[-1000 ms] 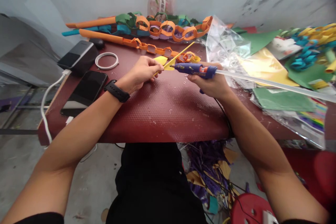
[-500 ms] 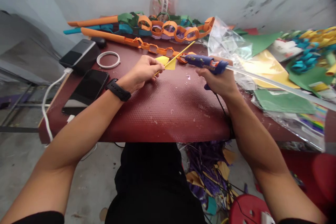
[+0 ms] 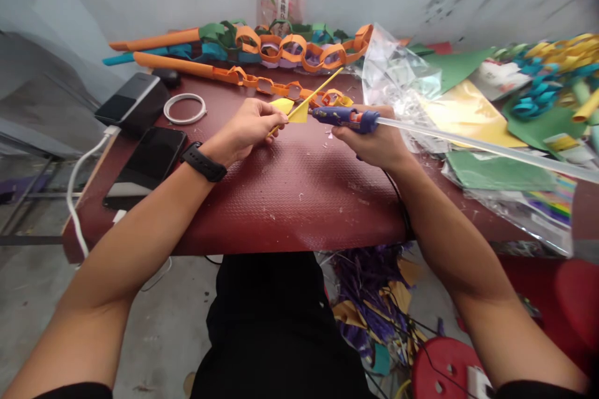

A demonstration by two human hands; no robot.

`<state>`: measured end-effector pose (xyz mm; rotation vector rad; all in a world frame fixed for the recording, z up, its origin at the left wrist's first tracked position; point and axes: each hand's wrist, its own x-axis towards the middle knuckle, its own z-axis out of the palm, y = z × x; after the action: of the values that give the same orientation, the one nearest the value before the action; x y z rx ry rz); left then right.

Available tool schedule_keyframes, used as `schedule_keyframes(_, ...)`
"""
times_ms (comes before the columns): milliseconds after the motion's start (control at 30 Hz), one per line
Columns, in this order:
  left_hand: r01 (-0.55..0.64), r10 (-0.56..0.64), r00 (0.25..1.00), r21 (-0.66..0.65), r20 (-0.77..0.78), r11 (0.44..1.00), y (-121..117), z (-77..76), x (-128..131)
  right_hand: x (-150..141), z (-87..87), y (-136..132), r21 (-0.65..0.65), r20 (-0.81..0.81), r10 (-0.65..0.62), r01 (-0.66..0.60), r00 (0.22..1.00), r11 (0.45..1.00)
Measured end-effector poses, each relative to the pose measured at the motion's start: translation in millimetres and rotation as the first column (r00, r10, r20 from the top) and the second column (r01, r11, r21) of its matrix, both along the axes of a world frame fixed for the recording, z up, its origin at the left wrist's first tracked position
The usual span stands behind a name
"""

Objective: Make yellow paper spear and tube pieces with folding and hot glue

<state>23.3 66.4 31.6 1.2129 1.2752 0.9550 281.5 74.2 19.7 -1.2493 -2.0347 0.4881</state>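
Note:
My left hand (image 3: 256,126), a black band on its wrist, pinches a piece of yellow paper (image 3: 299,115) with a thin yellow edge slanting up to the right. My right hand (image 3: 374,137) is wrapped round a blue hot glue gun (image 3: 344,117), whose tip points left at the paper, a small gap apart. A long clear glue stick (image 3: 468,142) sticks out of the gun's back end to the right. Just behind the hands lies an orange paper chain (image 3: 266,85) with a yellow link at its right end.
More orange, green, blue and purple paper chains (image 3: 304,53) lie along the wall. At left are a phone (image 3: 147,162), a black box-shaped device (image 3: 133,103) and a coiled white cable (image 3: 185,109). Plastic bags and coloured paper sheets (image 3: 496,168) cover the right. A red stool (image 3: 442,368) stands below.
The glue gun drew back to the right and up from the yellow paper, then came back partway to the left. My left hand keeps its pinch on the paper.

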Motion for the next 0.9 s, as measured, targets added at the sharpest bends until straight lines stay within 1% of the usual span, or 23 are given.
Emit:
schedule_keyframes(100, -0.010, 0.010, 1.000, -0.003, -0.009, 1.000, 0.6, 0.0, -0.9, 4.1, -0.5, 2.5, 0.022, -0.029, -0.015, 0.016, 0.999, 1.000)
schedule_keyframes(200, -0.021, 0.021, 0.999, 0.002, -0.032, 1.000, 1.7, -1.6, -1.4, 5.9, 0.3, 2.3, 0.030, -0.078, 0.020, -0.018, 0.997, 0.999)
schedule_keyframes(333, -0.018, 0.019, 0.999, 0.018, -0.039, 1.000, 2.3, -3.5, -0.3, 3.0, 1.0, -0.3, -0.010, -0.040, 0.059, -0.059, 0.997, 0.998)
schedule_keyframes(467, -0.015, 0.016, 0.999, 0.025, -0.035, 1.000, 1.8, -2.7, 1.4, 1.2, -0.5, 0.0, -0.012, -0.029, 0.025, -0.026, 0.999, 1.000)
schedule_keyframes(600, -0.021, 0.022, 1.000, 0.024, -0.022, 0.999, 2.0, -2.6, 0.4, 3.2, -0.4, 0.4, 0.019, -0.065, -0.029, 0.030, 0.997, 0.999)
schedule_keyframes(700, -0.022, 0.022, 1.000, 0.024, -0.023, 0.999, 2.3, -2.6, -1.0, 3.1, -0.1, -0.8, 0.036, -0.090, 0.008, -0.004, 0.996, 0.999)
schedule_keyframes(800, -0.012, 0.012, 1.000, 0.020, -0.018, 1.000, 1.7, -1.5, -0.9, 1.5, -0.6, -1.4, 0.010, -0.051, 0.056, -0.055, 0.997, 0.998)
schedule_keyframes(900, -0.008, 0.008, 1.000, 0.016, -0.001, 1.000, 0.8, -0.4, 0.2, 1.0, -1.0, -1.0, -0.014, -0.010, 0.045, -0.045, 0.999, 0.999)
